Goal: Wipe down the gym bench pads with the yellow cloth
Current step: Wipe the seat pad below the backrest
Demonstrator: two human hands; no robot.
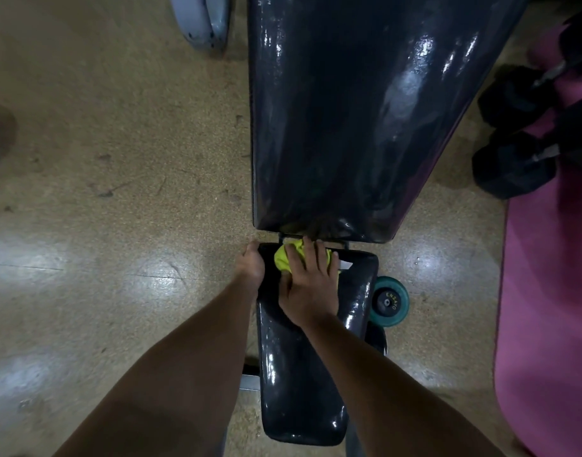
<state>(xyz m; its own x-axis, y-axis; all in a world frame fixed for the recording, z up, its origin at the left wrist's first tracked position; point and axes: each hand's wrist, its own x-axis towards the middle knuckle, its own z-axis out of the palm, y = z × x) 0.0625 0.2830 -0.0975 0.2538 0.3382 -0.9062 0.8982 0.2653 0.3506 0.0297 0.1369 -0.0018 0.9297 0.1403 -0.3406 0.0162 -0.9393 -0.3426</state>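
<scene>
On the seat pad [302, 374], right hand [304, 288] presses yellow cloth [288, 257], fingers spread

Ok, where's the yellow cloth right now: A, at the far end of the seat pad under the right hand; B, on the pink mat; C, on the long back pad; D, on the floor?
A: the right hand presses the cloth onto the seat pad, by the gap.
</scene>
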